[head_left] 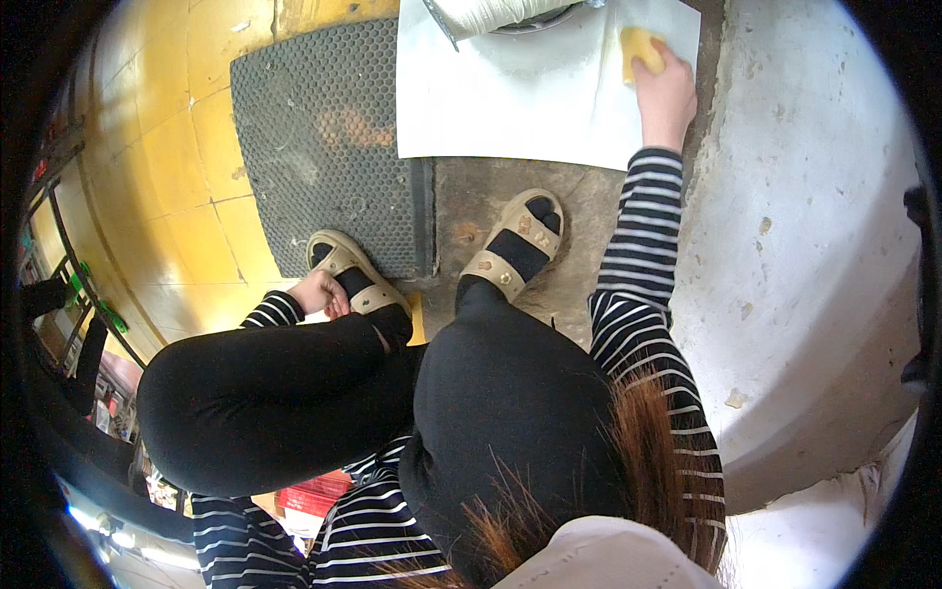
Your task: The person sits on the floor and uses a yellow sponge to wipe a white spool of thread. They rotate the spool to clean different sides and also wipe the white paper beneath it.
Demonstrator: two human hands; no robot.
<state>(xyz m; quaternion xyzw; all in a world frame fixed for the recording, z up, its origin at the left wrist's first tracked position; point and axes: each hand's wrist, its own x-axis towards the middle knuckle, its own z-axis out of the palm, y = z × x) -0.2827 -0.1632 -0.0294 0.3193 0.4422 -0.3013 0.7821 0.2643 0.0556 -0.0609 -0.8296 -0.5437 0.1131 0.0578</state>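
Note:
I am crouched, looking down past my black-trousered knees and beige sandals. My right hand (664,90) reaches forward in a striped sleeve and grips a yellow sponge (636,48), pressing it on a white flat board (510,93) that lies on the floor ahead. My left hand (322,293) rests loosely curled beside my left sandal (353,280), holding nothing that I can see. A round white object (496,12) sits on the board's far edge, mostly cut off by the frame.
A dark perforated rubber mat (324,137) lies left of the board on the yellow tiled floor (167,167). A pale concrete wall or kerb (805,245) rises on the right. Metal racks (69,265) stand at the far left.

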